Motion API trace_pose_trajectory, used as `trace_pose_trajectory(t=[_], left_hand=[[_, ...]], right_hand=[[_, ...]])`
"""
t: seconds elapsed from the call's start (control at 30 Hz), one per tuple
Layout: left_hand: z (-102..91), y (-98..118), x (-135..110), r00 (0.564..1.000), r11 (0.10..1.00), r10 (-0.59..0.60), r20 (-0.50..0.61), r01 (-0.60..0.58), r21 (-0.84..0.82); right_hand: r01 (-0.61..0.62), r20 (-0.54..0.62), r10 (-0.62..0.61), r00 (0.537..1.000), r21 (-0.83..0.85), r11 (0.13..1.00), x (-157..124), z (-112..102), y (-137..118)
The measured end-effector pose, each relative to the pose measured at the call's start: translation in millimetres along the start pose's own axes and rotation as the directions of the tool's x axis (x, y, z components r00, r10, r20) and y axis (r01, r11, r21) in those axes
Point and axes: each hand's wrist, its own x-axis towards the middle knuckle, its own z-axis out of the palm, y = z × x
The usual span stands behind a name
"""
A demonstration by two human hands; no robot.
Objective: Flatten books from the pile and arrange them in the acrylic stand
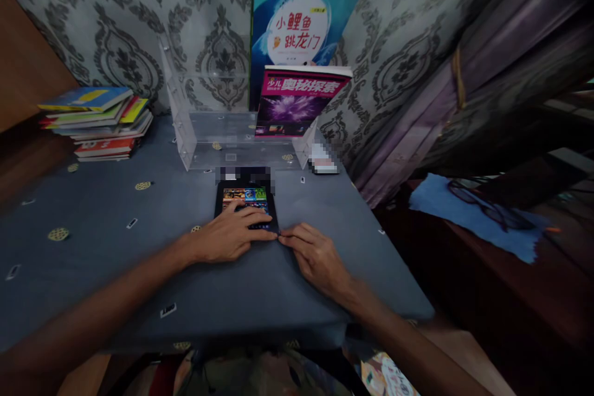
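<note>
A black book or tablet-like object with a colourful cover (245, 195) lies flat on the grey tablecloth (116, 247), just in front of a clear acrylic book stand (195, 136). My left hand (229, 235) rests palm down on its near half, fingers stretched across the cover. My right hand (313, 257) lies on the cloth beside its near right corner, fingertips touching that corner, fingers curled low. A magenta book (299, 99) leans in the stand, and a large blue book (301, 9) stands behind it against the wall.
A stack of several thin books (99, 120) sits at the table's far left. A small white item (323, 163) lies right of the stand. Purple curtains (464, 74) hang at right, with a blue cloth (468, 210) on a dark wooden surface. Patterned wallpaper backs the table.
</note>
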Motion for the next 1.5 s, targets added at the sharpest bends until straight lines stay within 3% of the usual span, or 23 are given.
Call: trace_pose_trajectory(t=[0.27,0.5,0.6,0.8,1.07,1.23,1.37,1.5], left_hand=[[1.6,1.0,1.0,1.0,0.999,-0.009,0.01,0.009,-0.039],[4.0,0.6,0.1,1.0,0.997,-0.024,0.004,0.024,-0.067],[4.7,1.0,-0.1,0.999,0.997,-0.033,-0.018,0.031,-0.07],[4.3,1.5,1.1,0.999,0.997,-0.032,-0.023,0.031,-0.073],[6.7,0.6,-0.1,0.998,0.995,-0.054,-0.016,0.052,-0.088],[4.3,1.3,1.2,0.995,0.982,-0.074,-0.071,0.06,-0.177],[6.7,-11.7,-1.7,0.946,0.952,-0.25,-0.206,0.201,-0.23],[17.1,-43.0,-12.3,0.8,0.856,-0.516,-0.306,0.489,-0.165]], right_hand=[[-0.157,0.013,0.159,0.987,0.245,0.957,5.2,-6.9,1.3],[-0.246,0.056,0.241,0.969,0.312,0.918,7.0,-9.7,0.9],[-0.234,0.052,0.228,0.972,0.292,0.927,15.1,-8.4,6.4],[-0.071,0.072,0.057,0.996,0.211,0.975,53.5,8.3,36.3],[-0.203,0.127,0.202,0.971,-0.002,0.979,97.7,30.9,101.0],[-0.196,0.152,0.202,0.968,-0.058,0.979,108.8,31.9,115.6],[-0.169,0.147,0.184,0.972,-0.104,0.98,108.6,31.0,112.9],[-0.166,0.158,0.181,0.971,-0.102,0.981,108.9,30.6,111.5]])
